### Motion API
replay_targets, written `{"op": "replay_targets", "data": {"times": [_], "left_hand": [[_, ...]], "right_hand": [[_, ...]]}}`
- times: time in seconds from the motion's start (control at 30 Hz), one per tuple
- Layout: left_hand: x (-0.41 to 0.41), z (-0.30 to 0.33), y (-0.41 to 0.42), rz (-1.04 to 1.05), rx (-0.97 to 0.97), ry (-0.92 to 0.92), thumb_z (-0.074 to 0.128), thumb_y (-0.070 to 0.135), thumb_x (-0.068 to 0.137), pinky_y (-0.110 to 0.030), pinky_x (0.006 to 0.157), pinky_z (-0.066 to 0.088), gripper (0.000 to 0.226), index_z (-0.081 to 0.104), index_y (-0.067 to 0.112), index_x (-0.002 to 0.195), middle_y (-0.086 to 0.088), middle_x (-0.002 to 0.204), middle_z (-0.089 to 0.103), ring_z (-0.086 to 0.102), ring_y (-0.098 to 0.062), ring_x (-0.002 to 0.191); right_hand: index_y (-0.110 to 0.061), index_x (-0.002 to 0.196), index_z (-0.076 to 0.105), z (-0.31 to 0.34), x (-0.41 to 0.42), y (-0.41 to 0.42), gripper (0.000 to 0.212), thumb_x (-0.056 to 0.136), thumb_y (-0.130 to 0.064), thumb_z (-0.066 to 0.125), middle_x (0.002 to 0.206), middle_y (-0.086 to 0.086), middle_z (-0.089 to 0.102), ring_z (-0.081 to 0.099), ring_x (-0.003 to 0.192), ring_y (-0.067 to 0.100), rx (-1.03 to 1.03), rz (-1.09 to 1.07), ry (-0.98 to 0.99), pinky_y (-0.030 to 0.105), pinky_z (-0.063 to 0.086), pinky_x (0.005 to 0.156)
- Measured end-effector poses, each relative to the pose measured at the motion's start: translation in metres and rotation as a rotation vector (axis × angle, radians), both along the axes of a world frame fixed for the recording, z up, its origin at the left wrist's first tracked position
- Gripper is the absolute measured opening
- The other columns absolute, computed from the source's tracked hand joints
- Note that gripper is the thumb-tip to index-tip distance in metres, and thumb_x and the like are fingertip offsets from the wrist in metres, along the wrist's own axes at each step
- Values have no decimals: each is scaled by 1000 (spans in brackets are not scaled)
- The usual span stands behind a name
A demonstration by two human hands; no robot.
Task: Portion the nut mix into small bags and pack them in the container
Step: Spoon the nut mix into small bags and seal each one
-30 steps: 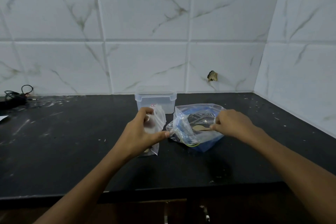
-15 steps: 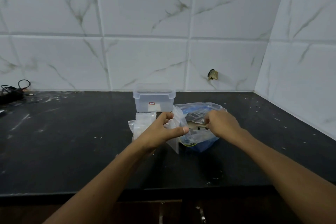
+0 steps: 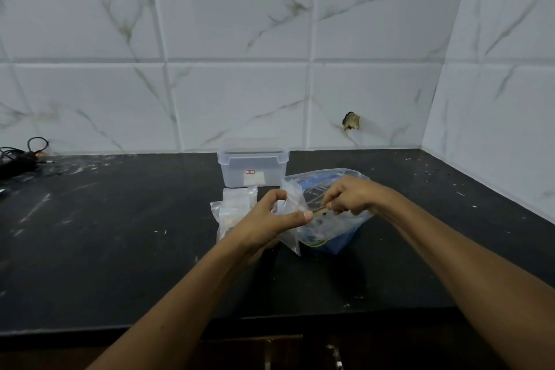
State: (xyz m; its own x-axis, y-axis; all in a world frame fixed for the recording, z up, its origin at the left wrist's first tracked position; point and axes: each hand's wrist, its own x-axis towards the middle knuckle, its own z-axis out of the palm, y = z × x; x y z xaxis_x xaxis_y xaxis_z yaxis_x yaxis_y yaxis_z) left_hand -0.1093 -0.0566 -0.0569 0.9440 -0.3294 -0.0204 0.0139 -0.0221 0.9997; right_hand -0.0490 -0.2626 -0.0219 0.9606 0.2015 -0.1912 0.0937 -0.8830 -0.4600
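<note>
**Bag held open at the large nut bag**

The left hand (image 3: 264,219) pinches a small clear bag (image 3: 289,213) by its top edge, above the black countertop (image 3: 120,249). The right hand (image 3: 350,197) grips a spoon (image 3: 319,210) at the mouth of the large bag (image 3: 327,231), just beside the small bag. More small bags (image 3: 235,209) lie left of the hands. A clear lidded container (image 3: 253,165) stands behind them, against the tiled wall (image 3: 240,84). Black cables (image 3: 21,156) lie far left.
</note>
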Motion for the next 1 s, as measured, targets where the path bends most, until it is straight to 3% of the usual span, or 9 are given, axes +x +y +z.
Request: {"op": "replay_targets", "data": {"times": [0.1, 0.2, 0.3, 0.53, 0.73, 0.8, 0.9, 1.0], "left_hand": [[3, -4, 4, -26, -48, 16, 82, 22, 73, -49, 93, 53, 50, 55, 17, 115, -4, 124, 64, 69, -22, 105], [5, -6, 1, -68, -48, 37, 87, 27, 67, -48, 97, 52, 55, 58, 22, 113, -8, 130, 60, 64, -28, 113], [4, -10, -2, -58, -88, 26, 79, 14, 76, -41, 90, 56, 48, 55, 13, 118, -16, 127, 61, 63, -31, 113], [7, -6, 2, -23, -108, 41, 77, 15, 79, -47, 90, 54, 46, 55, 14, 119, -10, 125, 64, 67, -28, 107], [8, 3, 1, 31, -52, 15, 84, 39, 66, -62, 102, 39, 61, 54, 28, 117, 2, 127, 62, 60, -28, 116], [8, 3, 0, 61, -11, 5, 82, 38, 73, -54, 95, 44, 62, 49, 29, 125, 2, 127, 59, 57, -26, 116], [5, 1, 0, 118, 67, -92, 79, 35, 77, -27, 72, 46, 58, 47, 28, 126, 4, 119, 58, 58, -11, 105], [2, 1, 3, 221, 270, -256, 81, 41, 73, -22, 77, 45, 64, 46, 28, 125, 8, 122, 55, 54, -8, 105]], "right_hand": [[-26, 79, 70, 7, 1, -7, 27, 90, -5, 57, 73, 2, 64, 42, 56, 10, -34, 2, 10, 19, 31, 44], [-17, 96, 72, 3, -2, 1, 21, 91, -4, 56, 68, -1, 62, 44, 54, 8, 26, -31, 82, 19, 34, 45], [-10, 98, 70, -4, 1, 8, 21, 92, -1, 52, 64, 2, 59, 44, 49, 7, 204, -151, 169, 18, 35, 42], [-2, 94, 66, -5, 5, 0, 19, 96, -4, 48, 60, 3, 56, 44, 42, 4, 546, -420, 342, 13, 36, 34], [2, 86, 64, 9, 0, -18, 20, 96, -2, 47, 57, 4, 53, 42, 37, 3, 615, -510, 308, 13, 36, 31], [3, 88, 63, 15, -2, -28, 19, 97, -3, 48, 61, 5, 52, 42, 40, 4, 630, -534, 280, 13, 36, 32], [4, 95, 64, 23, -10, -42, 17, 96, -5, 50, 63, 5, 53, 42, 43, 4, 660, -549, 276, 12, 35, 32], [5, 96, 64, 33, -20, -51, 17, 96, -4, 49, 63, 5, 52, 39, 40, 3, 677, -514, 260, 11, 32, 31]]}}
